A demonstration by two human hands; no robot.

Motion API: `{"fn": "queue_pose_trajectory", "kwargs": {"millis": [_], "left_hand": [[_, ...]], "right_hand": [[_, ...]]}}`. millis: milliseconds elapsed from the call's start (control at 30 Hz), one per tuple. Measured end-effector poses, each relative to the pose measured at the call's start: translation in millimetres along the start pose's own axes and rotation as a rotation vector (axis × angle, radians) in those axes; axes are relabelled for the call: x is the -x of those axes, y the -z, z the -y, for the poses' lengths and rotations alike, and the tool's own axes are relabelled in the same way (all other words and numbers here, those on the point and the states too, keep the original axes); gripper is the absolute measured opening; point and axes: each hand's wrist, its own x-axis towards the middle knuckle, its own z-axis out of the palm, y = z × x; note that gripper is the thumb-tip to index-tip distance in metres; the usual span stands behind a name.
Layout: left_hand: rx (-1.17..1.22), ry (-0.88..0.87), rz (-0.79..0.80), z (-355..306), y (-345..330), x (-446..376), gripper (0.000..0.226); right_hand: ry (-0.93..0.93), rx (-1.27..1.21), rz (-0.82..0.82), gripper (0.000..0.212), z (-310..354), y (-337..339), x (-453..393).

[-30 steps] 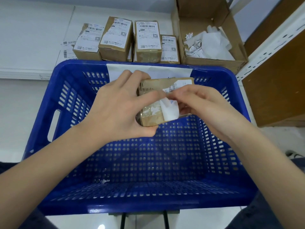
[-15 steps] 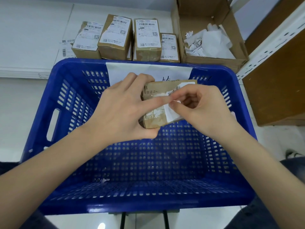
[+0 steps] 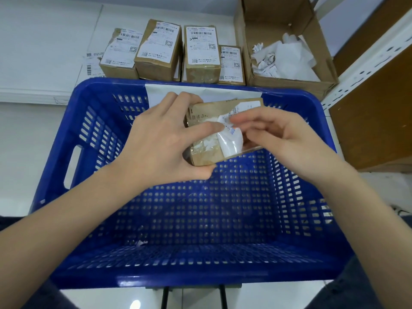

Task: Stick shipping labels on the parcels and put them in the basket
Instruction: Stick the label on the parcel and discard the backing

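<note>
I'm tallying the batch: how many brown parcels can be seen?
5. Four labelled ones stand in a row behind the basket: far left, second, third, fourth. One parcel is held over the basket. Others may be hidden.

The basket [image 3: 93,121] is glossy blue plastic, its walls and floor pierced with slots and round holes, the near rim catching a sheen. The held parcel [image 3: 207,157] is matt brown cardboard with shiny clear tape and torn, rough white paper remnants. The four labelled parcels [image 3: 201,52] are matt cardboard bearing smooth white paper labels. An open carton [image 3: 289,83] holds crumpled paper. The floor tiles [image 3: 29,152] look glossy.
</note>
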Motion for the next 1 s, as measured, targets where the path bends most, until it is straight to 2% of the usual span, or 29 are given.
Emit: {"fn": "queue_pose_trajectory", "kwargs": {"millis": [100, 300, 600, 733, 833, 1000], "left_hand": [[0.006, 0.000, -0.007, -0.7, 2.4, -0.7, 0.056], [0.006, -0.012, -0.020, -3.4, 3.1, 0.8, 0.054], [0.005, -0.034, -0.011, -4.9, 1.8, 1.5, 0.051], [-0.005, -0.027, -0.046, -1.8, 2.9, -0.4, 0.056], [-0.032, -0.042, -0.077, -3.8, -0.1, 0.1, 0.057], [0.009, 0.027, -0.117, -9.5, -4.7, 2.7, 0.058]], "right_hand": [[0.058, 0.044, 0.095, 0.045, 0.4, 4.7, 3.1], [0.155, 0.068, 0.076, 0.022, -2.5, 5.6, 2.6], [0.155, 0.119, 0.086, 0.017, -8.3, 0.8, 0.3], [0.146, 0.139, -0.022, 0.007, -6.4, -0.8, -1.3], [0.081, 0.126, -0.129, 0.015, -5.8, -5.6, -2.3], [0.020, -0.004, -0.272, 0.013, -3.7, -15.5, -1.0]]}}
